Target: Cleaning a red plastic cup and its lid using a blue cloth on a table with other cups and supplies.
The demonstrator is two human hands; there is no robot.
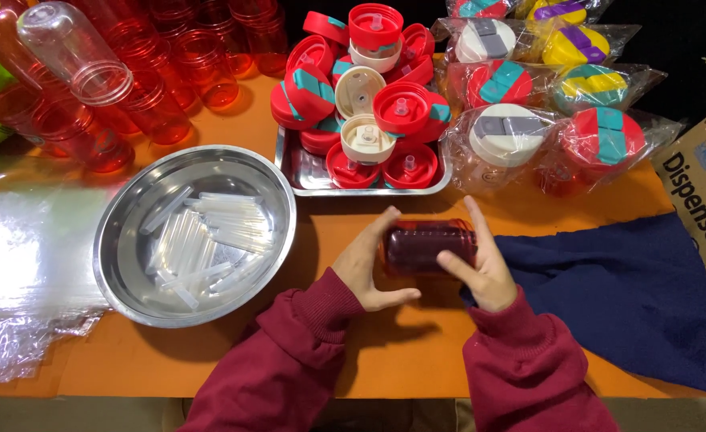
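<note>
Hands first: I have my left hand and right hand cupped around a red bottle lying at table centre; a steady two-sided grip should stop it rolling. At nine o'clock, a steel bowl holds clear straws; at twelve, a tray carries lids.

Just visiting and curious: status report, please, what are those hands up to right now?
Left hand and right hand clasp a red bottle lying sideways on the orange table. Steel bowl of clear straws left. Nothing between.
</note>
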